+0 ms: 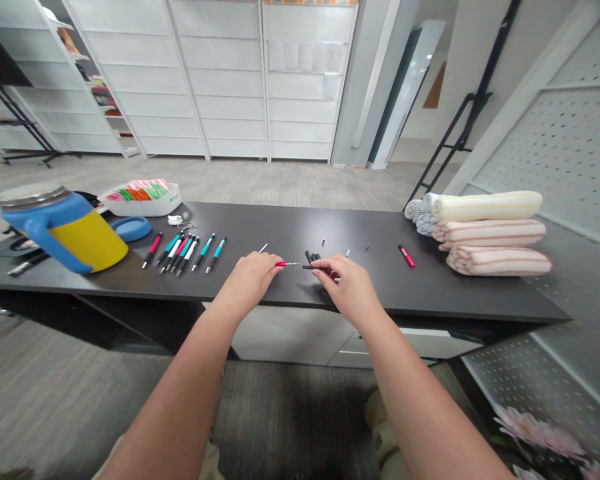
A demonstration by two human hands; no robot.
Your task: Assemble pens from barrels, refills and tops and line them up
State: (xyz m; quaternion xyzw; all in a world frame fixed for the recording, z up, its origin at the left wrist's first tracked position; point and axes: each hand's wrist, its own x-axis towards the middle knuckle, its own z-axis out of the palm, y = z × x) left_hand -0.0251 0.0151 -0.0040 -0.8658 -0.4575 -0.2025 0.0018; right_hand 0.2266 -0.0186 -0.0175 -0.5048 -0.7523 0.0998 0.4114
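Observation:
My left hand [249, 279] pinches a red pen barrel [281, 264], its thin metallic inner end pointing right. Facing it, a slim black pen part [307, 267] is held between the fingertips of my right hand [349, 281]. A small gap separates the two pieces. More black pen parts [310, 256] show just behind my right fingertips; whether they are held or lie on the table I cannot tell. A thin white stick [263, 247] lies beyond my left hand. Farther right rests a loose red pen barrel [407, 256], with tiny parts [367, 247] scattered nearby.
Several click pens [180, 252] in teal, red and white lie left on the dark table [260, 223]. Beyond them stand a blue-yellow jug [85, 233], a blue lid [131, 229] and a white basket [167, 203] of colourful packets. Rolled towels [495, 233] are stacked at the right.

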